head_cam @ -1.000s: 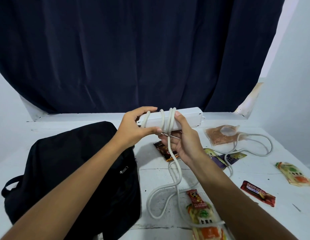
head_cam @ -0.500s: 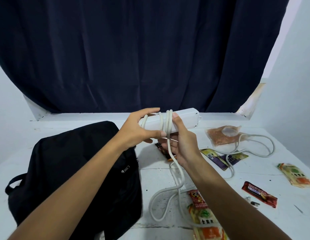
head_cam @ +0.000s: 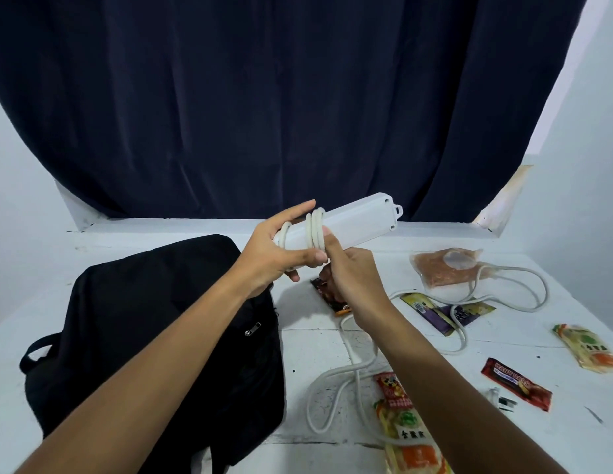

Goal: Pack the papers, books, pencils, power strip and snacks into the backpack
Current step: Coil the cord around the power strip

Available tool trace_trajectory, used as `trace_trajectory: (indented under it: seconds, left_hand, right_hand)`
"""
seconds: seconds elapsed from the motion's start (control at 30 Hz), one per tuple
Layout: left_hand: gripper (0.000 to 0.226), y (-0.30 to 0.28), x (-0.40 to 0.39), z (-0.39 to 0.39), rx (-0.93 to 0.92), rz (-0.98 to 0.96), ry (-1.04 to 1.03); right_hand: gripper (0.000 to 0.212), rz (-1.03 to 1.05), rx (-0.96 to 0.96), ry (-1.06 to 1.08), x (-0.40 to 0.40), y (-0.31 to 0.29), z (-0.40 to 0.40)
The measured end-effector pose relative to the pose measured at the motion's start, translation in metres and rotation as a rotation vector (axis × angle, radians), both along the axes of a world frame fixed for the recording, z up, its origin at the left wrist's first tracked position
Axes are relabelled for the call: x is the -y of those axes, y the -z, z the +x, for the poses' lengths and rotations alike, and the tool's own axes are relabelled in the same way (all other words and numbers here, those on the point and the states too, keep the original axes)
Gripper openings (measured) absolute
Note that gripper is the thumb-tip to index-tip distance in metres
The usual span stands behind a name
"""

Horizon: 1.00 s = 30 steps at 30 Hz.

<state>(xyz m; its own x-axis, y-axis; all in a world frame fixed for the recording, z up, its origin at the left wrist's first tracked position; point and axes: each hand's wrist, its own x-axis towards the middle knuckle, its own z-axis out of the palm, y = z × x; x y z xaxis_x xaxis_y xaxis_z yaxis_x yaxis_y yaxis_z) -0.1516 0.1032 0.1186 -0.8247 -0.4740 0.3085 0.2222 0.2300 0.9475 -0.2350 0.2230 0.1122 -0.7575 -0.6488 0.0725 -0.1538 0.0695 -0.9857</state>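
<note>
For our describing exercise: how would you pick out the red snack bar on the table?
Start at the white table, right of the black backpack. Near its front right edge lies the red snack bar, the only flat red wrapper bearing pale lettering, beside a yellow-orange packet.

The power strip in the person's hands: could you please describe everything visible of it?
The power strip is a long white plastic bar with a hanging tab at its far end, held above the table and tilted up to the right. The left hand grips its near end; the right hand pinches its white cord, partly coiled around it, the rest trailing loose among snack packets.
</note>
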Motion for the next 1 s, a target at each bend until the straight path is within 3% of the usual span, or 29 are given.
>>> trace_trajectory:
  seconds: [0.13, 0.23, 0.4, 0.47, 0.53, 0.77, 0.9, 1.0]
  left_hand:
    - [0.072, 0.0, 0.002, 0.002, -0.014, 0.034, -0.004]
    - [0.068, 0.001, 0.006, 0.003, -0.01, 0.067, -0.025]
    - [0.057, 0.004, 0.009, 0.003, -0.052, 0.101, -0.075]
    - [0.058, 0.003, 0.009, 0.003, -0.065, 0.098, -0.081]
    - [0.06, 0.003, 0.01, 0.003, -0.061, 0.095, -0.072]
    - [0.044, 0.009, 0.015, 0.003, -0.007, 0.14, -0.03]
    - [0.068, 0.011, 0.015, 0.005, 0.016, 0.077, -0.034]
    - [0.054, 0.012, 0.016, 0.005, 0.028, -0.014, -0.082]
  right_hand:
    - [0.061, 0.054, -0.138, 0.008, 0.002, 0.0, 0.001]
    - [0.058, 0.095, -0.123, -0.048, 0.003, 0.003, 0.003]
    - [0.035, -0.109, 0.256, -0.239, 0.003, 0.01, 0.0]
    - [0.026, -0.186, 0.305, -0.259, 0.003, 0.015, -0.002]
    - [0.021, -0.212, 0.299, -0.239, 0.002, 0.017, -0.003]
    - [0.031, -0.164, 0.228, -0.13, 0.003, 0.02, -0.001]
    - [0.036, -0.135, 0.142, -0.027, 0.006, 0.027, 0.005]
    - [0.043, -0.108, 0.085, 0.01, 0.008, 0.031, 0.006]
